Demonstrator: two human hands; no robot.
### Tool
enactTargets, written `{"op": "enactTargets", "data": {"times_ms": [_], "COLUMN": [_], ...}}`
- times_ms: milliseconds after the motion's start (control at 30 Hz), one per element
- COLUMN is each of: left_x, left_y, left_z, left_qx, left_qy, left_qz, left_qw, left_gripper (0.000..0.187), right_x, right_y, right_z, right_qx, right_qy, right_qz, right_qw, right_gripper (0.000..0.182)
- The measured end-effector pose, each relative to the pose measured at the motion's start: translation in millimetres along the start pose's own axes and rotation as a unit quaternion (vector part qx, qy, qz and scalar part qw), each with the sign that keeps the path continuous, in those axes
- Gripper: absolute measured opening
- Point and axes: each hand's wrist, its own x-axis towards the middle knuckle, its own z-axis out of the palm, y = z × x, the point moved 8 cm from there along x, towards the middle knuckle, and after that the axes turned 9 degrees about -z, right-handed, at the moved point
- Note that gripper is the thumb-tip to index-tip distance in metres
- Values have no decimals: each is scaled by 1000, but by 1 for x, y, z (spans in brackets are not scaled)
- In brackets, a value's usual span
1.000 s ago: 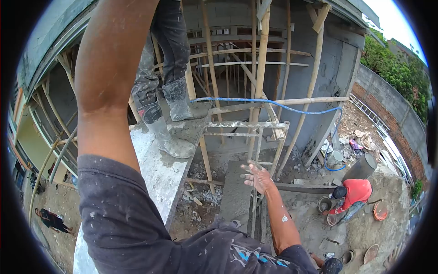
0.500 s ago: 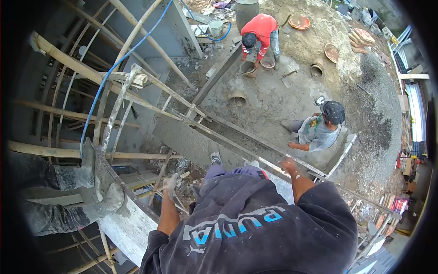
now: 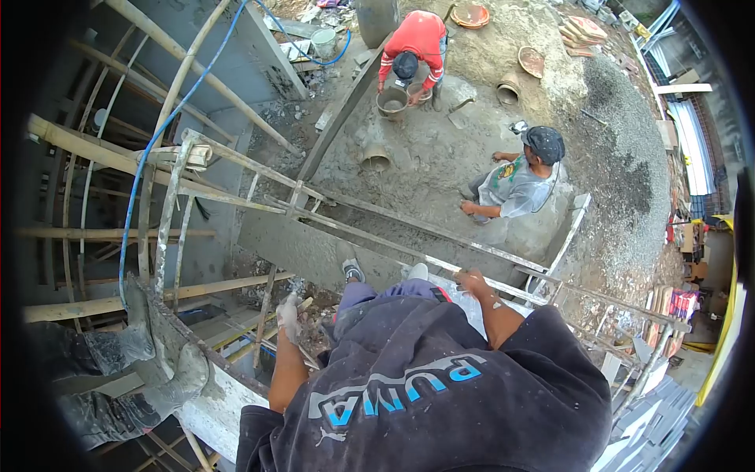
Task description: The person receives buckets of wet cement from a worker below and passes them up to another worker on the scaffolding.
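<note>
My left hand (image 3: 289, 316), pale with cement dust, hangs below the knee with its fingers stretched and nothing visible in it. My right hand (image 3: 470, 282) is beside a wooden rail (image 3: 503, 285), fingers apart; whether it touches the rail I cannot make out. My dark shirt (image 3: 409, 393) fills the bottom of the view. One shoe (image 3: 352, 271) stands on a grey cement-covered ledge (image 3: 303, 250). Below that, a long wooden trough frame (image 3: 425, 234) holds dark wet material.
A person in red (image 3: 413, 47) bends over a bucket (image 3: 392, 103). Another in grey (image 3: 519, 185) sits beside the trough. Someone's cement-coated boots (image 3: 185, 374) stand on the wall at left, near bamboo poles (image 3: 94, 145) and a blue hose (image 3: 169, 118). Gravel (image 3: 637, 173) lies right.
My view has turned to the right, so the surroundings shift left and up. My right hand sits further left in the picture. More of the grey-shirted person's arms shows.
</note>
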Motion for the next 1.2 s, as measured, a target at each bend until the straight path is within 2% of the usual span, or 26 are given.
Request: {"op": "enactTargets", "data": {"times_ms": [100, 167, 267, 400, 467, 533, 600, 667, 800, 867, 967, 1033, 1133, 1200], "left_x": [-32, -53, -57, -10, 22, 7, -20, -41, -22, -6, 2, 12, -15, -21], "left_y": [69, 93, 86, 9, -47, -86, -103, -107, -124, -116, -80, -41, 19, 39], "left_z": [37, 58, 72, 42, 10, -10, -23, -25, -30, -21, 9, 23, 54, 63], "left_qx": [-33, -21, 12, 1, 42, -79, -26, -5, 8, -22, -70, -3, -27, -14], "left_qy": [-26, -38, -56, -47, -60, -21, 7, 30, 9, -8, -36, -49, -62, -50], "left_qz": [67, 111, 98, 13, -54, -74, -83, -95, -102, -98, -92, -34, 44, 52], "left_qw": [997, 993, 994, 999, 996, 994, 996, 995, 995, 995, 993, 998, 997, 997], "left_gripper": [28, 30, 31, 24, 25, 23, 23, 23, 23, 23, 25, 20, 22, 24], "right_x": [43, 43, 33, 14, 20, 35, 6, -17, -11, -3, 8, 11, 20, 19], "right_y": [-83, -134, -176, -158, -112, -33, 6, 28, 73, 76, 39, -2, -41, -55], "right_z": [33, 51, 63, 61, 49, 37, 12, -3, -17, -17, -11, -3, 8, 14], "right_qx": [-35, 41, 56, 43, 21, 0, -37, -47, -8, 20, 72, 93, 113, 118], "right_qy": [-5, 5, -17, -21, -33, -31, -4, -7, 5, 6, 50, 53, 41, 36], "right_qz": [-130, -142, -172, -139, -130, -36, 47, 82, 84, 83, 37, 2, -49, -65], "right_qw": [991, 989, 983, 989, 991, 999, 998, 995, 996, 996, 995, 994, 992, 990], "right_gripper": [42, 45, 45, 45, 43, 38, 34, 34, 34, 34, 35, 37, 41, 43]}}
